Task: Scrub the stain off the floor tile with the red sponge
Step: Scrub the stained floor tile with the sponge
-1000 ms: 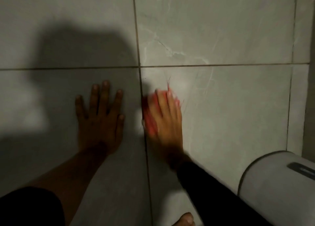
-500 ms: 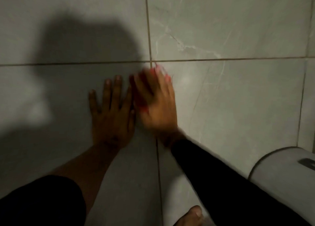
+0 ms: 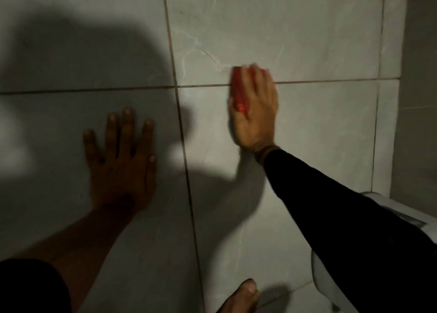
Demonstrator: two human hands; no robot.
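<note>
My right hand presses the red sponge flat against the pale grey floor tile, right over the horizontal grout line. Only the sponge's left edge shows past my fingers; the hand is motion-blurred. My left hand lies flat on the shadowed tile to the left, fingers spread, holding nothing. I cannot make out a distinct stain in this dim light; faint marble veining runs just left of the sponge.
A white rounded fixture sits at the lower right, partly behind my black sleeve. A wall rises along the right edge. My bare toe shows at the bottom. A large shadow covers the left tiles.
My right hand with the sponge has swept from beside my left hand, by the vertical grout line, to the right and farther away, onto the horizontal grout line. My left hand stays planted.
</note>
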